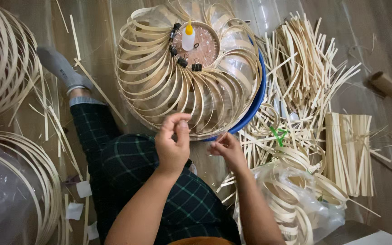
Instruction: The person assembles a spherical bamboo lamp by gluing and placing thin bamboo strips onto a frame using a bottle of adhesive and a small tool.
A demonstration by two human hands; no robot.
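Note:
A round lampshade frame of looped bamboo strips [191, 90] sits on a blue basin [258, 97] in front of me. A wooden disc [203, 45] at its middle carries a small glue bottle [188, 36] and several black binder clips [183, 61]. My left hand [172, 144] is at the frame's near edge, fingers pinched on a strip loop there. My right hand [227, 149] is just right of it, pinching the end of a thin bamboo strip.
Loose bamboo strips [300, 68] pile up at the right, beside a tidy bundle [349, 152] and a plastic bag of coiled strips [296, 202]. More woven frames [1, 59] lie at the left. My checked trouser leg and grey sock [62, 68] stretch leftward.

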